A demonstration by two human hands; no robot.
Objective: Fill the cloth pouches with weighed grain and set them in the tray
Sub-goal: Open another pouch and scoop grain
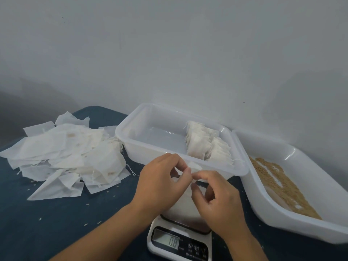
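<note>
Both hands meet over the scale: my left hand point(160, 182) pinches the top of a small white cloth pouch point(194, 166) between thumb and forefinger, and my right hand point(219, 200) pinches the same pouch's mouth from the other side, fingers curled in. I see the pouch held just above the white digital kitchen scale point(179, 240), whose platform is mostly hidden under my hands; its display shows digits I read as 08.

Just beyond my fingers sits the clear rectangular plastic tray point(131, 136), with a row of filled off-white pouches point(207, 146) standing on edge along its right side. To its right, touching it, lies a second white plastic tray point(301, 221) with a thin scatter of tan grain point(280, 187) along its floor. On the left, a loose heap of flat empty white cloth pouches point(66, 157) lies on the dark blue table cover point(56, 223), with stray grains dotted around.
</note>
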